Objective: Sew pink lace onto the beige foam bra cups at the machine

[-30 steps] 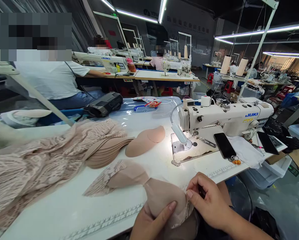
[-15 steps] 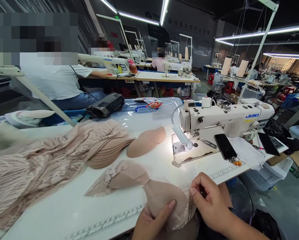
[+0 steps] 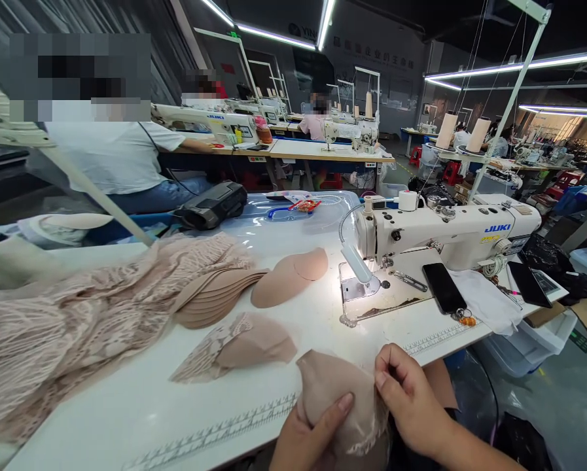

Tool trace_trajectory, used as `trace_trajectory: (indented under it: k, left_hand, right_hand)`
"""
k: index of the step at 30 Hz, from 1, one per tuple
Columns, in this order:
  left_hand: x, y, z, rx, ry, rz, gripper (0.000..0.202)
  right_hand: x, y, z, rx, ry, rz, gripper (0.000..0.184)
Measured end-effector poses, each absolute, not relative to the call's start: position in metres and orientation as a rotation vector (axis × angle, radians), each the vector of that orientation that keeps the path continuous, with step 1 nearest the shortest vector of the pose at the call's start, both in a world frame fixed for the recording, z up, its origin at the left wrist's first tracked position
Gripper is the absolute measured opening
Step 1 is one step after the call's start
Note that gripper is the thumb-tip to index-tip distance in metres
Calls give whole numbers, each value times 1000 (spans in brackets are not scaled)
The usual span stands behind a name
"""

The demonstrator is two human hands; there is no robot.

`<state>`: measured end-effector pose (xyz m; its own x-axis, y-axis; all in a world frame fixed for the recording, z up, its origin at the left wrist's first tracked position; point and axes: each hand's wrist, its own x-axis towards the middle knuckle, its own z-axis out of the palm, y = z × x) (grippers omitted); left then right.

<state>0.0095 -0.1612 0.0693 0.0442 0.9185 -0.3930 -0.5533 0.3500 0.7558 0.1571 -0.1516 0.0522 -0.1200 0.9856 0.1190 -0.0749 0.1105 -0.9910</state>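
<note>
A beige bra cup [image 3: 330, 383] with sheer lace along its edge is held over the table's front edge. My left hand [image 3: 317, 432] grips it from below, thumb lying across its face. The fingers of my right hand [image 3: 406, 392] pinch the sheer edge on the cup's right side. Just beyond lies a lace-covered cup piece [image 3: 244, 350]. Behind that, a stack of beige cup pads [image 3: 214, 301] sits beside a flat pad [image 3: 293, 278]. Beige lace fabric [image 3: 101, 320] is heaped at the left.
A white sewing machine [image 3: 450, 226] with its lamp lit stands at the right. A phone [image 3: 443, 288], a white cloth [image 3: 484, 301] and small tools lie near it. A ruler strip [image 3: 214, 432] runs along the front edge. A co-worker [image 3: 106, 150] sits at the back left.
My left hand and the cup have shifted slightly right. The lace edge has turned, and more of the sheer fabric now lies over the cup. The view has shifted slightly.
</note>
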Motion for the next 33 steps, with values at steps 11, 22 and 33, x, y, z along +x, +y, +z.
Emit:
trace_trajectory:
  k: [11, 22, 33]
  left_hand:
    - [7, -156, 70, 417, 968, 1211, 68]
    - [11, -160, 58, 289, 972, 1228, 90]
    - [-2, -151, 79, 365, 1034, 1440, 74]
  right_hand:
    - [171, -153, 53, -1010, -1284, 1236, 38]
    - [155, -154, 65, -1132, -1586, 762, 18]
    - [213, -130, 27, -1374, -1830, 149, 21]
